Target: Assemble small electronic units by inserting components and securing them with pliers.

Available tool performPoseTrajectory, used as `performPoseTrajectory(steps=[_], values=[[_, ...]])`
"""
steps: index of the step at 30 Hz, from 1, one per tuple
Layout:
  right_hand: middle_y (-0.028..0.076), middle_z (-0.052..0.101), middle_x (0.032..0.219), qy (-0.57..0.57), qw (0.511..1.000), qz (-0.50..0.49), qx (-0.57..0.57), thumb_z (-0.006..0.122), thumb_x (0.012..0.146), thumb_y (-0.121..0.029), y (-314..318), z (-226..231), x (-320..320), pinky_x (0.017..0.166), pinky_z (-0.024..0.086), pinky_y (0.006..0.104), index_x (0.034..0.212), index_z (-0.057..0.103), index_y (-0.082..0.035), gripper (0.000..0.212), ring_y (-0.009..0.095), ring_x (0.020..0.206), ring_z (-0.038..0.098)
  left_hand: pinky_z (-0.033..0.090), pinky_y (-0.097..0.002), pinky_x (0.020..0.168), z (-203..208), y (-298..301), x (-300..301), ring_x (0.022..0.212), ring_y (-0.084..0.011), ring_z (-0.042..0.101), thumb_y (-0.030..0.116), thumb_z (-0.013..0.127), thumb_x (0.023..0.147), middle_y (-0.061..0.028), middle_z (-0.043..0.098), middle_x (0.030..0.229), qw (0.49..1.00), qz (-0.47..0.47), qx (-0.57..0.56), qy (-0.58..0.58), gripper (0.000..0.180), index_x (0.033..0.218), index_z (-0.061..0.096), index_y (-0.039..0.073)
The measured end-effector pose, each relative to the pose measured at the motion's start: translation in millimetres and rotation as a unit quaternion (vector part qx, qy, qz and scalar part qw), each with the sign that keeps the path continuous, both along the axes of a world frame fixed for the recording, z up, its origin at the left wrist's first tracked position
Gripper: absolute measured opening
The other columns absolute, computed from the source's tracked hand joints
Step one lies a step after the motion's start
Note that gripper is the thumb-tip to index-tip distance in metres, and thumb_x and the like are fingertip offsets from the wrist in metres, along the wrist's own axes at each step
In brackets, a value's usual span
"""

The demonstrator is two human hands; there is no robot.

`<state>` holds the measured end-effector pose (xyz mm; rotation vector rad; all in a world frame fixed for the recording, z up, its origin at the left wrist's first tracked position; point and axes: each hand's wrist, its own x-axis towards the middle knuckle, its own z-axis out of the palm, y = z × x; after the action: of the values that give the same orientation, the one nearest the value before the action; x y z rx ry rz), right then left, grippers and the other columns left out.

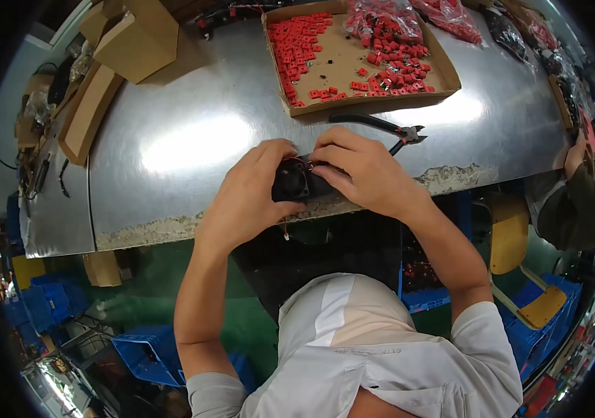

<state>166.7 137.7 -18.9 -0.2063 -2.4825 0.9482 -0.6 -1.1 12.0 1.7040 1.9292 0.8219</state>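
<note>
A small square black cooling fan (289,182) stands at the table's near edge, with thin red wire along its top. My left hand (245,195) is closed round its left side, fingers behind and thumb at the front lower corner. Beside the fan's right side lies a dark block-like part (320,187), partly under my right hand (371,173). The fingertips of that hand are pinched together at the fan's upper right corner; what is between them is too small to name. A thin lead with a white connector (286,237) hangs below the fan over the edge.
Behind my right hand lie black-handled cutting pliers (409,132). Farther back sits a shallow cardboard tray (374,104) of red parts, with a bag (384,21) of more. Cardboard boxes (137,42) stand far left. Another person's arm (580,167) shows at the right, near a yellow chair (510,237).
</note>
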Motion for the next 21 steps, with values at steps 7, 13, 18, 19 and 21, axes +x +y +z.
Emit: performPoseTrajectory(steps=[7, 13, 18, 19, 21], values=[[0.012, 0.059, 0.096, 0.001, 1.0, 0.006, 0.004, 0.071, 0.079, -0.003, 9, -5, -4, 0.074, 0.051, 0.0374, 0.094, 0.063, 0.0, 0.017, 0.03, 0.084, 0.061, 0.05, -0.0403, 0.083, -5, -5, -5, 0.099, -0.0309, 0.061, 0.021, 0.086, 0.063, -0.0087, 0.062, 0.107, 0.999, 0.005, -0.015, 0.035, 0.058, 0.115, 0.062, 0.008], [0.011, 0.061, 0.098, 0.019, 0.996, 0.036, 0.083, 0.072, 0.076, -0.005, 19, -5, -3, 0.072, 0.051, 0.0378, 0.094, 0.063, -0.001, 0.02, 0.029, 0.084, 0.062, 0.051, -0.0395, 0.078, -7, -1, -3, 0.093, -0.0295, 0.061, 0.023, 0.087, 0.063, -0.0078, 0.061, 0.108, 0.997, -0.01, 0.002, 0.073, 0.062, 0.118, 0.063, 0.01], [0.01, 0.062, 0.101, 0.006, 0.999, 0.018, 0.028, 0.072, 0.076, -0.006, 25, 2, 5, 0.073, 0.051, 0.0372, 0.096, 0.064, -0.002, 0.021, 0.028, 0.085, 0.062, 0.051, -0.0391, 0.079, -6, 0, -5, 0.094, -0.0296, 0.061, 0.022, 0.087, 0.062, -0.0076, 0.061, 0.109, 0.998, -0.008, 0.001, 0.063, 0.064, 0.12, 0.063, 0.011], [0.01, 0.062, 0.102, -0.011, 1.0, -0.005, -0.019, 0.072, 0.077, -0.007, 29, 6, 9, 0.073, 0.051, 0.037, 0.098, 0.064, -0.002, 0.023, 0.028, 0.086, 0.062, 0.051, -0.0391, 0.079, -7, 1, -5, 0.094, -0.0296, 0.061, 0.022, 0.087, 0.062, -0.0076, 0.061, 0.109, 0.998, -0.008, 0.0, 0.064, 0.064, 0.12, 0.063, 0.011], [0.01, 0.062, 0.104, -0.027, 0.997, -0.027, -0.067, 0.072, 0.077, -0.007, 30, 8, 10, 0.073, 0.051, 0.0368, 0.099, 0.064, -0.003, 0.025, 0.029, 0.086, 0.062, 0.051, -0.0393, 0.079, -7, 0, -5, 0.095, -0.0299, 0.061, 0.021, 0.086, 0.062, -0.008, 0.061, 0.109, 0.998, -0.007, -0.006, 0.058, 0.065, 0.121, 0.062, 0.011]])
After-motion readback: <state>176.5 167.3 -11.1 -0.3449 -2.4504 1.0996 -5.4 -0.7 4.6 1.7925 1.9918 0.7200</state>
